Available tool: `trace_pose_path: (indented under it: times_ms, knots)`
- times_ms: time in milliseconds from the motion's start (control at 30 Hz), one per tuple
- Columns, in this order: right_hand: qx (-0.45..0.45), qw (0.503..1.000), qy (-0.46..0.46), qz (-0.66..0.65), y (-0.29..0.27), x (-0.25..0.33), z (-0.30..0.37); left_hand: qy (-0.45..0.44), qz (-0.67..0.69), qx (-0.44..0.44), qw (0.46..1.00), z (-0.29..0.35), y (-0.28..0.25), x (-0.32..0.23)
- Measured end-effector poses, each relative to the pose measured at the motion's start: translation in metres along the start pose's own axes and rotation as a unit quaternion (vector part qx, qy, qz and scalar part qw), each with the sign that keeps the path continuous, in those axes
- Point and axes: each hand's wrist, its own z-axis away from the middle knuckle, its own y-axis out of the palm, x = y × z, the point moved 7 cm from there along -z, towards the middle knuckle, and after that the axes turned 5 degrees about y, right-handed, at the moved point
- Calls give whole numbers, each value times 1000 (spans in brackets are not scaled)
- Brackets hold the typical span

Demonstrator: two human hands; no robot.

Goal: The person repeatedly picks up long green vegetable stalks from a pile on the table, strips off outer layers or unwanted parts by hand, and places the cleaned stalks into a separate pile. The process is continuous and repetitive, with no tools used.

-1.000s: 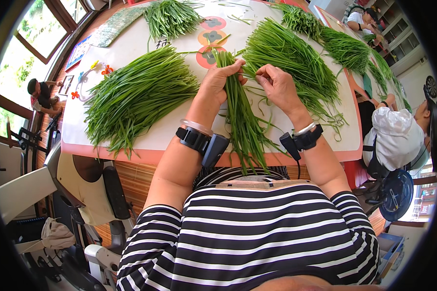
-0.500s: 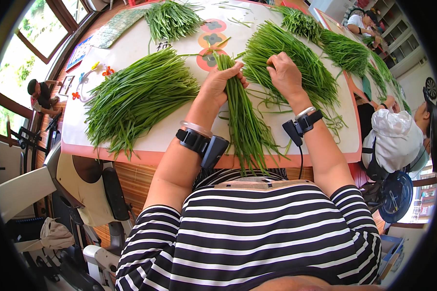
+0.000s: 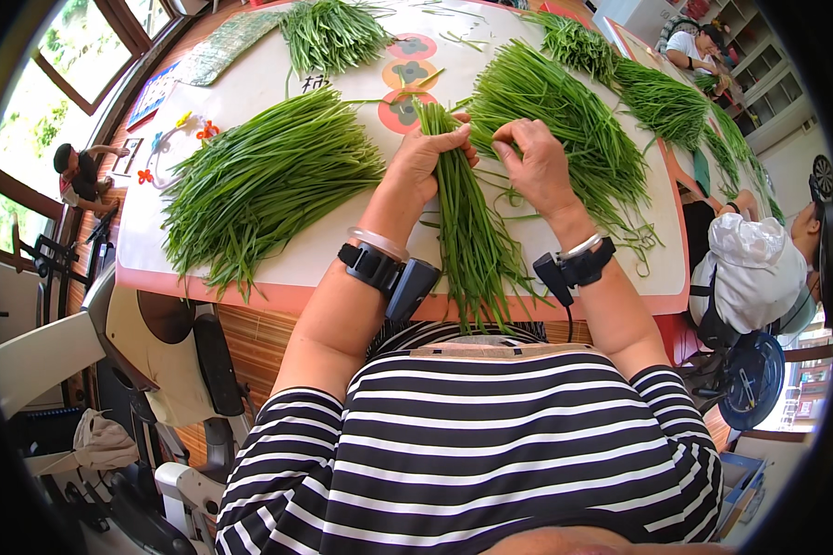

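My left hand (image 3: 423, 159) is wrapped round the upper part of a bunch of green garlic chives (image 3: 477, 227). The bunch's pale cut ends point away from me, and its leaf tips hang over the near table edge. Just right of it, my right hand (image 3: 539, 168) hovers with thumb and fingers pinched together; whatever is between them is too small to make out. A big heap of chives (image 3: 268, 180) lies to the left. Another heap (image 3: 569, 120) is behind my right hand, with loose leaves beside it.
The white table (image 3: 342, 248) has a pink edge. Farther back are a smaller chive pile (image 3: 333, 35), a green mat (image 3: 224, 48) and more chives (image 3: 659, 102) on the right. A person in white (image 3: 748, 264) sits at the right; an exercise machine (image 3: 157, 342) stands at the lower left.
My right hand has come left and slightly nearer me, from the right heap towards the held bunch. The left hand keeps its grip almost in place.
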Motion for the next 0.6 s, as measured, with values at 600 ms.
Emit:
trace_pose_path:
  times_ms: [600]
  knots:
    - [157,973,86,-147,17,0,10,-27,-18,45,998,1,3,-2]
